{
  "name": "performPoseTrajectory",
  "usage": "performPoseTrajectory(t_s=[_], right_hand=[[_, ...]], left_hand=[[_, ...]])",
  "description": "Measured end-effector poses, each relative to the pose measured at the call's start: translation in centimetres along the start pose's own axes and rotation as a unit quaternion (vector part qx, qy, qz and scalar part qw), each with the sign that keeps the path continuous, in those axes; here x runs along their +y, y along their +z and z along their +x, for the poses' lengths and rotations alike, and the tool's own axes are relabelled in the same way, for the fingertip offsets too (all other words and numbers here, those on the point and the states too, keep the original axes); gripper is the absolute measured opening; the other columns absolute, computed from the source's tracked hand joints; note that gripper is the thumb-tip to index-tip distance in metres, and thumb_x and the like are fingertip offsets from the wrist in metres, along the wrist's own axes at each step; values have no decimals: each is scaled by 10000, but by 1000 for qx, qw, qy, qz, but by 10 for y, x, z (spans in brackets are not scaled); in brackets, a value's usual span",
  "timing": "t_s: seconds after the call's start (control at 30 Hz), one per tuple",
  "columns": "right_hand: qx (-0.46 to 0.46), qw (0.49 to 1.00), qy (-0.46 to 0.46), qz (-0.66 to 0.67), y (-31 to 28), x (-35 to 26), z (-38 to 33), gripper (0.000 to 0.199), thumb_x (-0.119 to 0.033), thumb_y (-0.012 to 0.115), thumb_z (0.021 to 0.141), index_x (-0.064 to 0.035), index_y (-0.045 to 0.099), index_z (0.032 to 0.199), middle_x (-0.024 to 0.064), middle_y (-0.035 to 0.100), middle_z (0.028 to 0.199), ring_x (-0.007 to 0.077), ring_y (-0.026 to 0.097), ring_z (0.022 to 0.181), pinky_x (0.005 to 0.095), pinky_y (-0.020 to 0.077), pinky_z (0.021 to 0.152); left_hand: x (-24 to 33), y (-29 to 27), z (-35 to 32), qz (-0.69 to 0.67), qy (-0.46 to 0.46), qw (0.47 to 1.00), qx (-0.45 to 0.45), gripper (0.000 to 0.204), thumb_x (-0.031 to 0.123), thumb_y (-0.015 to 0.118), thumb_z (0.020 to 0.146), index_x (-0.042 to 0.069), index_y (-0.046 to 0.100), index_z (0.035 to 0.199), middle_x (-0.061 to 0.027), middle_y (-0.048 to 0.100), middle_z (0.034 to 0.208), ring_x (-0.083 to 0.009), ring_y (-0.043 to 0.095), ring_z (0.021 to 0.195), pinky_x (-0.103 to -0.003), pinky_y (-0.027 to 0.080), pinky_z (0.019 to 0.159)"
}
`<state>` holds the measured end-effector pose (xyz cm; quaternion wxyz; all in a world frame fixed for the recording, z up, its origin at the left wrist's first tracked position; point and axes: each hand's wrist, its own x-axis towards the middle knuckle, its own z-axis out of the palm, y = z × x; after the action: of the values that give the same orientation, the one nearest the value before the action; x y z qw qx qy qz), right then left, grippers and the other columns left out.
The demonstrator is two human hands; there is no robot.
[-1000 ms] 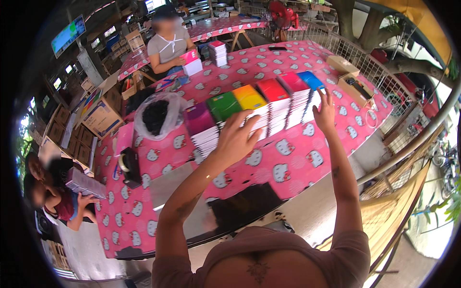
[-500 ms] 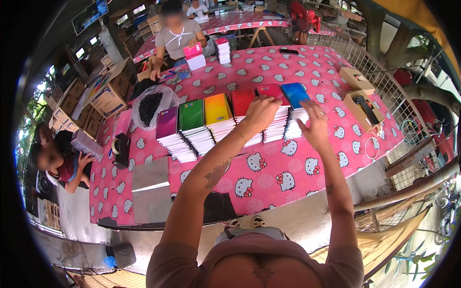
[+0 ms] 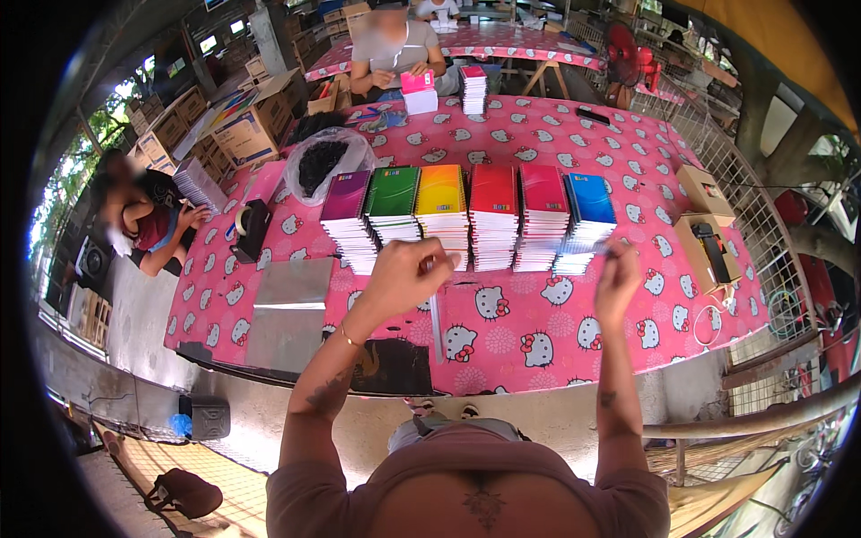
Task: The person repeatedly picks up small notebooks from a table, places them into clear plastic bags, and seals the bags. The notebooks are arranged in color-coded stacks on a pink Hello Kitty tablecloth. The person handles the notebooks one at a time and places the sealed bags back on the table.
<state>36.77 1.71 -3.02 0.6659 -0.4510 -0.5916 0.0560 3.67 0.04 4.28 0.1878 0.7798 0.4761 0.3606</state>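
Six stacks of spiral notebooks stand side by side: purple (image 3: pixel 346 195), green (image 3: pixel 392 191), yellow (image 3: pixel 440 189), red (image 3: pixel 494 189), pink (image 3: pixel 543 188) and blue (image 3: pixel 589 198). My left hand (image 3: pixel 405 280) is closed in front of the green and yellow stacks, fingers curled inward. A thin pale strip (image 3: pixel 438 327) shows below its fingertips; whether they grip it is unclear. My right hand (image 3: pixel 618 280) is raised at the near right of the blue stack, its fingers curled and blurred. A smeared translucent shape reaches from them across that stack's front; its kind cannot be made out.
A plastic bag of black pieces (image 3: pixel 316 172) and a tape dispenser (image 3: pixel 252 231) lie left of the stacks. Grey boards (image 3: pixel 289 300) rest at the front left. Open cardboard boxes (image 3: pixel 704 251) sit at the right edge. Across the table a person (image 3: pixel 395 49) handles pink notebooks; another sits left.
My hands have come off the pink and blue stacks toward me. The left moved left and curled; the right, spread before, has drawn its fingers in. The view has shifted.
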Motion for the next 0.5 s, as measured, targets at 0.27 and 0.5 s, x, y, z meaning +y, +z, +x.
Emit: performPoseTrajectory(t_s=[0.27,0.5], right_hand=[[-170,981,97,-6,67,92,-185,340,201,564,670,-43,673,879,128,599,989,278,612,917,340,505,749],[-367,930,14,-22,61,101,-161,359,146,565,735,-61,691,1000,143,623,1143,328,615,1006,396,512,850]], left_hand=[[-52,142,-40,230,-65,954,-183,550,591,601,865,63,666,725,-102,652,606,-313,671,579,-434,526,542],[-68,181,-49,42,-93,979,-175,532,501,590,914,16,623,1130,-207,668,926,-363,674,866,-469,534,745]])
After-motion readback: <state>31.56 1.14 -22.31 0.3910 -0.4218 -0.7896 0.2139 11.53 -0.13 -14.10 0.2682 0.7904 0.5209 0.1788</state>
